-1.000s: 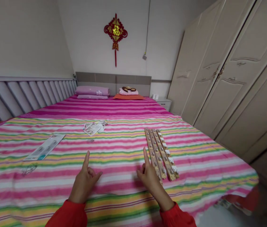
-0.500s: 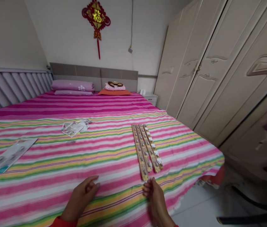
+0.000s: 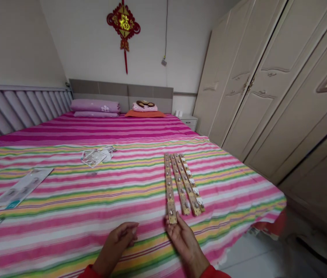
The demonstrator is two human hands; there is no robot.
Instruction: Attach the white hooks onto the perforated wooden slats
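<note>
Right hand in now, pinching the near end of the tan studded strip, thumb at one edge, fingers tucked below — that strip sits left of the white-tabbed strip. Left hand, farther left of that landmark, hangs half-curled, nothing visible in it. The held strip looks light and stiff, perhaps smooth-edged; its raised studs could snag, so the long edges near the end seem the best hold. Some fingertips are hidden underneath — and the studs' detail is too small to read.
</note>
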